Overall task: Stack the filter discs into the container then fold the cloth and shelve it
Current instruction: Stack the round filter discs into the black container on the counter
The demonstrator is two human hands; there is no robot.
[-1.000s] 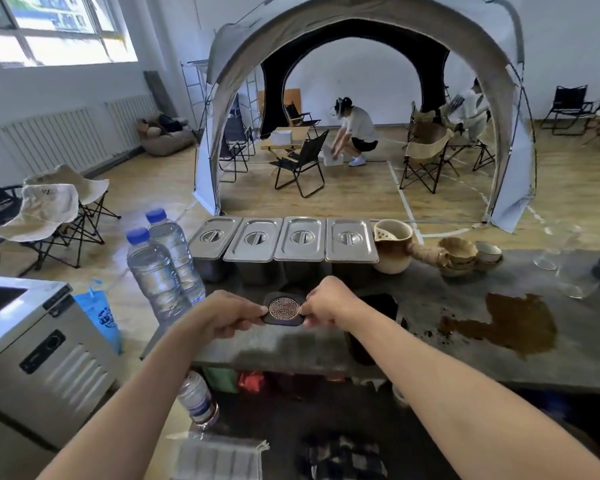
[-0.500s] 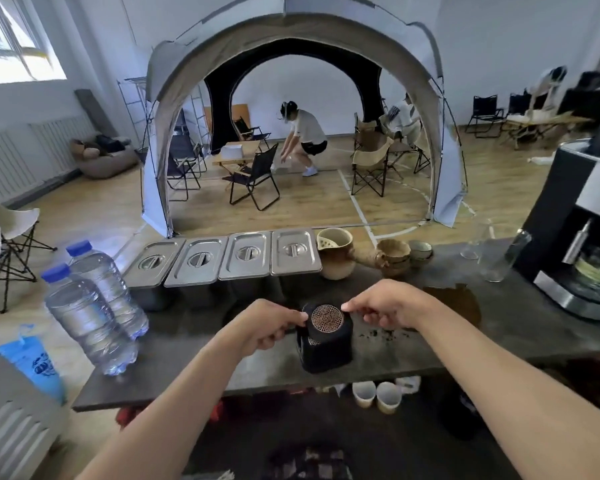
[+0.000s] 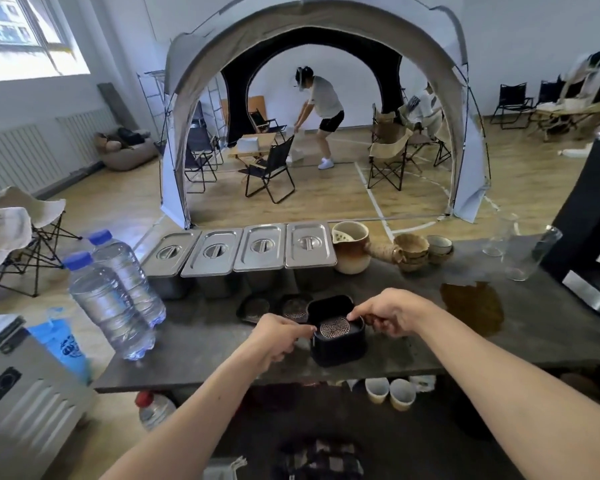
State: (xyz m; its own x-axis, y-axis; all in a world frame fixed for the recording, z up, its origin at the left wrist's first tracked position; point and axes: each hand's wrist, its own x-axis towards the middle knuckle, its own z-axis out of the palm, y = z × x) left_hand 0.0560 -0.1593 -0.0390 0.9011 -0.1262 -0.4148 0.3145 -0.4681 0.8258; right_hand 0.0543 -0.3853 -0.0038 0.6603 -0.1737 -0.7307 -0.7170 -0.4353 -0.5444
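- Your left hand (image 3: 278, 336) and right hand (image 3: 390, 311) sit at either side of the black rounded-square container (image 3: 336, 336), near edge of the grey worktop (image 3: 201, 341).
- Your fingers on both hands are pinched together on the rim of the round patterned metal filter disc (image 3: 335, 327), which lies level in the container mouth.
- Looks like that disc is being seated, not yet let go.
- Two more dark-framed filter discs (image 3: 255, 308) lie flat on the worktop just left and far of the container; those remain to stack.
- No cloth clearly in view; a brown patch (image 3: 473, 304) lies to the right, can't tell what it is.
- Folding and shelving are all still ahead, so you're early in the task.
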